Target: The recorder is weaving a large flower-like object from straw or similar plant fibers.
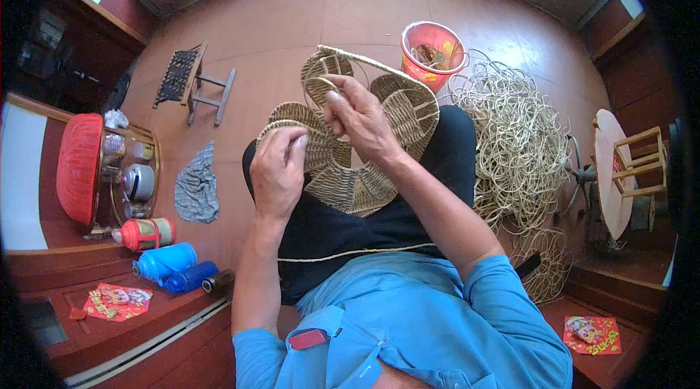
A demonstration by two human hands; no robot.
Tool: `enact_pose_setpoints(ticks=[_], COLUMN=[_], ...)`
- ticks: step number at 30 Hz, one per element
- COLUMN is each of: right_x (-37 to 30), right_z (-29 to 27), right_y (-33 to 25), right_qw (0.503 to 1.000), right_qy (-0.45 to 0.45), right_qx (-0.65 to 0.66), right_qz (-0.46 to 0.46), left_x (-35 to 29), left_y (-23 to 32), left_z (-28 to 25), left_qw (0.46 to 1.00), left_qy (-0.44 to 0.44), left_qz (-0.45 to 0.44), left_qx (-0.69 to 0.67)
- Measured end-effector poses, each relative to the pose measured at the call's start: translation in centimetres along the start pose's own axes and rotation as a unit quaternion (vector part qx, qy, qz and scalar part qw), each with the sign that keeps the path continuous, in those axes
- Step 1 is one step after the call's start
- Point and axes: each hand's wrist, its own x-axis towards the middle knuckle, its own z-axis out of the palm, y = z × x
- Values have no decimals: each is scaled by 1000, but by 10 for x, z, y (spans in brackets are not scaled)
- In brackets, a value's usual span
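Observation:
A woven straw piece (335,188) with several rounded lobes and a braided rim rests across my lap. My left hand (278,170) is closed, thumb against fingers, on the edge of a lobe at its left side. Higher up, my right hand (359,115) pinches a curved straw cord at the edge of another lobe near the middle. The fingertips partly hide what they grip. One straight length of cord (357,252) lies over my thighs, close to my blue shirt.
A large heap of loose straw cord (521,148) lies right of my leg, beside a red bucket (434,53). A small stool (191,83) and a grey cloth (197,185) are on the left. Vacuum flasks (166,261) stand at lower left; a round wooden stool (614,174) lies tipped at right.

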Motion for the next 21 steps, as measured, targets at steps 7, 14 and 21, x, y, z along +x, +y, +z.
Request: enact_pose_setpoints(ticks=[7,14,21], right_x=[-7,2,25], right_z=[-60,-84,-84], right_y=[-14,-30,-87], right_qw=[991,990,995], right_qy=[-31,-44,32], right_qx=[-129,-130,0], right_qz=[31,-21,-95], left_x=[13,27,40], left_y=[-4,-5,-1], left_z=[37,55,64], left_qw=[989,986,992], left_qy=[26,8,20], left_qz=[96,123,106], left_qx=[105,115,73])
